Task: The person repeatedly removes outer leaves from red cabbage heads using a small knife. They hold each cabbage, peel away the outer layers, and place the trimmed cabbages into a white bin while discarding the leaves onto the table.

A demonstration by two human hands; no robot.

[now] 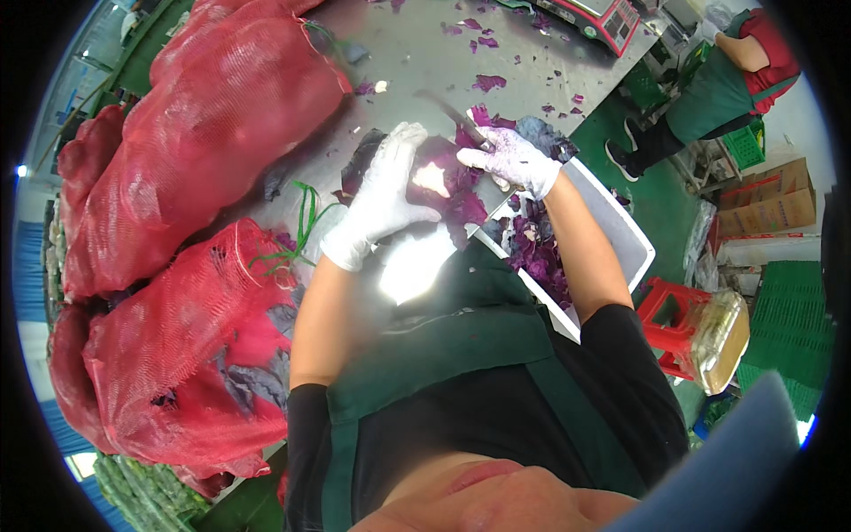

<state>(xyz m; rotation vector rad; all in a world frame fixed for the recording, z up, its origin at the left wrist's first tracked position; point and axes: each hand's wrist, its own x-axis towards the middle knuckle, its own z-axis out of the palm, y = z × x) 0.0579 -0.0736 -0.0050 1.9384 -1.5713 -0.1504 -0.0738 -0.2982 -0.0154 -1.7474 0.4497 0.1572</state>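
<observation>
My left hand (379,193), in a white glove, is spread over the side of a red cabbage (442,151) and steadies it on the steel table (405,60). The cabbage's pale cut stem faces up, and loose purple leaves hang around it. In my right hand (515,163), gloved and stained purple, is a knife (453,114). Its blurred blade points away from me, past the cabbage. Purple leaves and a dull outer leaf (542,135) lie against that hand. Below my right forearm, trimmed leaves (542,256) fill part of a white bin (641,246).
Red mesh sacks (219,126) crowd the left side, one with green ties (302,219) at its mouth. A red scale (608,26) stands on the table's far right. Leaf scraps (490,83) dot the steel. A red stool (671,312) and another person (715,100) are to the right.
</observation>
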